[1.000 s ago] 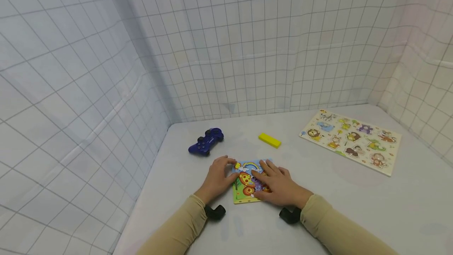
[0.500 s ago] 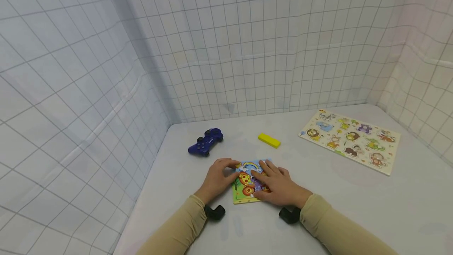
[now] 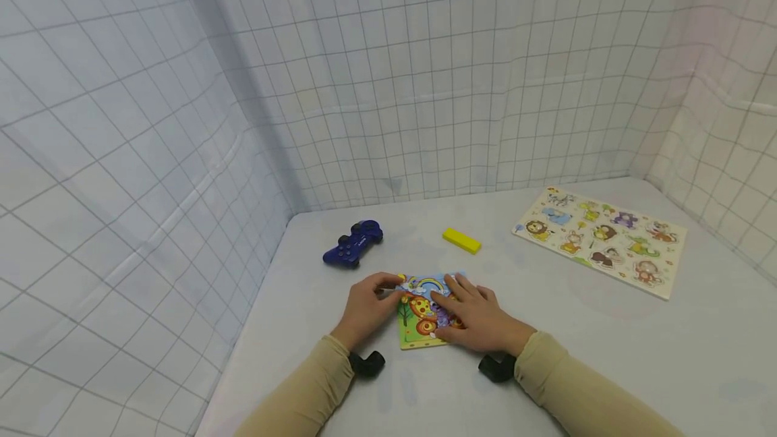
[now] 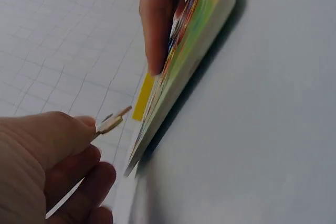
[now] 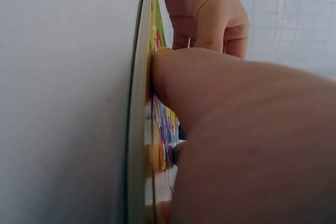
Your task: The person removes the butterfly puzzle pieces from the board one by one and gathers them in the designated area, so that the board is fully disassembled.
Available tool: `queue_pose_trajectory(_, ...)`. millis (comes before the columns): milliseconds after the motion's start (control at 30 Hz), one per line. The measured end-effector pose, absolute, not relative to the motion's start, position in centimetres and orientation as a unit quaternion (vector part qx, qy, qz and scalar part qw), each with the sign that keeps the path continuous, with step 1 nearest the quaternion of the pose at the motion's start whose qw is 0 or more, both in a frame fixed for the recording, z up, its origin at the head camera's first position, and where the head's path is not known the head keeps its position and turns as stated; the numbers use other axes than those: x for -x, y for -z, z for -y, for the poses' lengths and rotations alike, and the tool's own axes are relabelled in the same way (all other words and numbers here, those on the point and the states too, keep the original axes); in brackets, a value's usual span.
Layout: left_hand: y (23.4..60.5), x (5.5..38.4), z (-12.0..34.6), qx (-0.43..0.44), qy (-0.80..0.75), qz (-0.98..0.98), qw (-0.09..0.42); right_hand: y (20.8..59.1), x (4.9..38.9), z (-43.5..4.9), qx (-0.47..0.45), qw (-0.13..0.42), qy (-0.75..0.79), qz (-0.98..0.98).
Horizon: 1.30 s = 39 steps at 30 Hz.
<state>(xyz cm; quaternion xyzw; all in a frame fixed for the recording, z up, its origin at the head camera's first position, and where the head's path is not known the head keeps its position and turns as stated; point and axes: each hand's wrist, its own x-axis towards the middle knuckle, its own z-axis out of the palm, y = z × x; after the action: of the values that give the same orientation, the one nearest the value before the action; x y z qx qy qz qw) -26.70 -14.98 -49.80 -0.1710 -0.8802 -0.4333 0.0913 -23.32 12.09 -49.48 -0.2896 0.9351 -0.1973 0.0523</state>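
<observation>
A small square jigsaw puzzle with a butterfly, a tree and a rainbow lies on the white table. My left hand is at its upper left corner, pinching a thin puzzle piece between thumb and fingers. In the left wrist view this piece is raised off the board and seen nearly edge-on. My right hand lies with spread fingers across the right half of the puzzle, hiding that part of the picture. Its thumb touches the board near the lower edge.
Behind the left hand lies a blue game controller. A yellow block is beyond the puzzle. At the right back sits a larger animal puzzle board. White grid-patterned curtains enclose the back and sides.
The left hand has drawn slightly left, and a piece from the puzzle's upper left is now lifted in its fingers. The right hand has stayed in place.
</observation>
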Motion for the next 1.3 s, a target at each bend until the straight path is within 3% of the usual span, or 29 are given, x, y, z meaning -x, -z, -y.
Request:
queue_pose_trajectory(300,47.8,26.6,20.8,0.045,0.450,0.890,0.058,49.3,23.4,-12.6,0.294,0.058,0.209,-0.931)
queue_pose_trajectory(567,46.7,26.9,25.6,0.004,0.409,0.912,0.012,49.3,23.7,-12.7,0.286,0.052,0.195,-0.937)
queue_pose_trajectory(800,46.7,26.5,26.7,-0.031,0.385,0.923,-0.002,49.3,23.5,-12.4,0.291,0.056,0.201,-0.934)
queue_pose_trajectory(1300,47.1,26.6,25.9,-0.022,0.295,0.955,0.035,49.4,23.4,-12.4,0.290,0.056,0.203,-0.934)
